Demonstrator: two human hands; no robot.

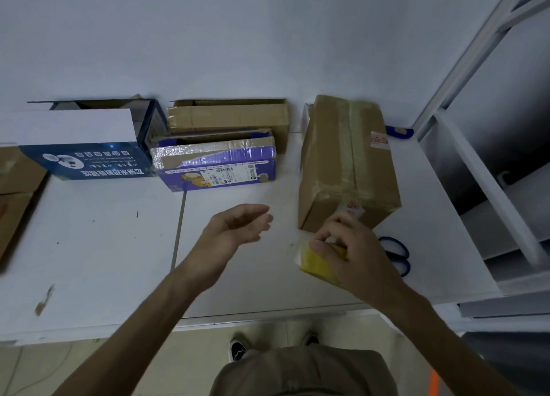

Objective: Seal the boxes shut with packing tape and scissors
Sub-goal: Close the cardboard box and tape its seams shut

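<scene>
Right hand (pixel 354 252) grips the yellow packing tape roll (pixel 320 263), fingers curled over it, just near of the brown box (pixel 348 160), whose top seam already looks taped. Left hand (pixel 241 223) hovers relaxed and empty, left of the roll. Blue-handled scissors (pixel 398 255) lie just right of the gripping hand. The blue-and-white box (pixel 86 145) at far left looks unsealed, so much likely remains.

The right hand (pixel 351 255) is gripping the tape (pixel 320 263) at six o'clock of the brown box (pixel 348 163). The left hand (pixel 238 226) is hovering above the table (pixel 104 246) at nine o'clock of the tape, its fingers (pixel 265 217) loose. Scissors (pixel 400 260) are lying at three o'clock of the tape, and a purple box (pixel 214 169) is sitting at eleven.
</scene>
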